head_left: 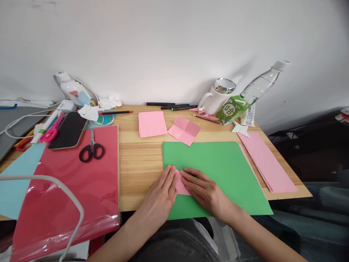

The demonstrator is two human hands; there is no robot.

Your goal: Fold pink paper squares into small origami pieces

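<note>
My left hand [160, 196] and my right hand [205, 189] lie flat, fingers stretched out, on a small pink folded paper [180, 185] that rests on a green sheet [226, 167] at the desk's front edge. The fingertips of both hands meet over the pink paper and cover most of it. Neither hand grips anything; both press down on the paper.
Behind the green sheet lie a pink paper stack [152, 123] and a creased pink square [184, 130]. Long pink strips [265, 160] lie at the right. Scissors [92, 149] and a phone [68, 131] sit on red paper [68, 189]. A mug [216, 98], bottle [260, 85] and pens [174, 106] line the wall.
</note>
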